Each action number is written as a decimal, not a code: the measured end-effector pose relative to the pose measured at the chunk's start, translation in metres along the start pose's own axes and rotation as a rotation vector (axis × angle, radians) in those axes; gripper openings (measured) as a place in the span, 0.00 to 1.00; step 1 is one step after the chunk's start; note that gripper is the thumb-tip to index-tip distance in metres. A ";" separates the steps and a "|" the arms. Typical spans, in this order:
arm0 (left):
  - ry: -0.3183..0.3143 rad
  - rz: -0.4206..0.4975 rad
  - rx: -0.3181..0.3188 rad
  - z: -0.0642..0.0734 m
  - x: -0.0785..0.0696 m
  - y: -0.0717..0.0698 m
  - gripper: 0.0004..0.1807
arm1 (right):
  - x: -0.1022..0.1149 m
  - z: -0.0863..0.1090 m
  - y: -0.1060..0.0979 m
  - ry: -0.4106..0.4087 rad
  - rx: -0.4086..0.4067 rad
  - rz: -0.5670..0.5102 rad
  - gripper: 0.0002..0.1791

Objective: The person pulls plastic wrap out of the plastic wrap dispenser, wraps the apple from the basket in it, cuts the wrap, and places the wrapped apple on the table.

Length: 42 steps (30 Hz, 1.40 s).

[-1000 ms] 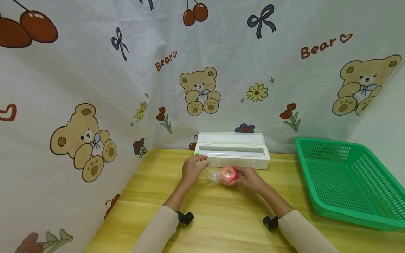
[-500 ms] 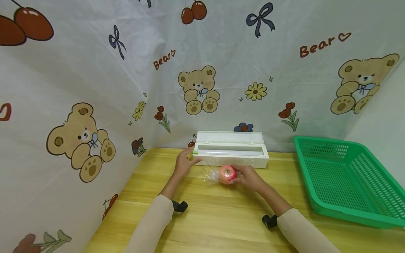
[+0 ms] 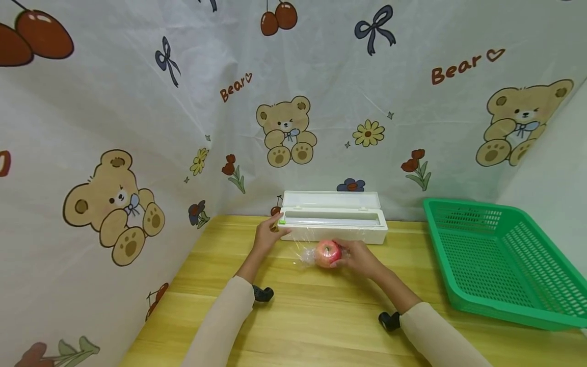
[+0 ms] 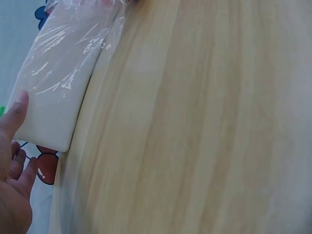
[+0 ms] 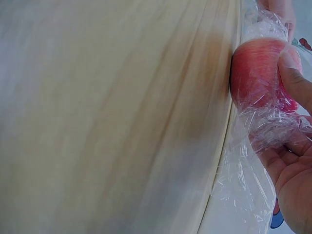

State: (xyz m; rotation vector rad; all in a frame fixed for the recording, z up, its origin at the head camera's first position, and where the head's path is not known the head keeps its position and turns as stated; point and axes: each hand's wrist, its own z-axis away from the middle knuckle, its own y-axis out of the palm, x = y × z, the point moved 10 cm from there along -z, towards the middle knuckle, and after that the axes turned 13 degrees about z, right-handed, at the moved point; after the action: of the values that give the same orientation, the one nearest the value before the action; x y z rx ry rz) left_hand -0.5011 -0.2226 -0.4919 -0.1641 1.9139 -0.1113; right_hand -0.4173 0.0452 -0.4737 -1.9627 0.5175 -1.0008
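because clear film (image 4: 68, 61) seems to run from the apple (image 3: 327, 254) to the white box (image 3: 335, 233), the left hand (image 3: 264, 237) grips the box's left end, fingers moderately parted, likely steadying it; nearer on the worktop (image 3: 316, 311), the right hand (image 3: 361, 258) has fingers curled round the film-wrapped apple, probably so it cannot roll.

apple (image 3: 327, 254): 1 | white box (image 3: 357, 234): 1 | green basket (image 3: 504, 308): 1 | wrist cameras (image 3: 263, 293): 2 | table (image 3: 316, 316): 1
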 end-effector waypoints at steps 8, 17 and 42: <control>-0.017 0.052 0.032 -0.003 0.004 0.001 0.36 | 0.001 -0.003 -0.002 -0.013 -0.010 0.036 0.36; -0.031 0.048 0.018 -0.004 0.010 0.001 0.36 | 0.000 -0.004 0.001 -0.002 0.005 0.025 0.37; -0.003 0.055 -0.022 -0.004 0.013 -0.001 0.34 | -0.005 -0.009 -0.020 0.026 -0.040 0.109 0.28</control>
State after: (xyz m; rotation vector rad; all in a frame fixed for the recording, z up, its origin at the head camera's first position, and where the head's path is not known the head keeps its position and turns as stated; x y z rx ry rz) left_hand -0.5096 -0.2255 -0.5028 -0.1263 1.9153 -0.0525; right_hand -0.4278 0.0550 -0.4561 -1.9366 0.6562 -0.9557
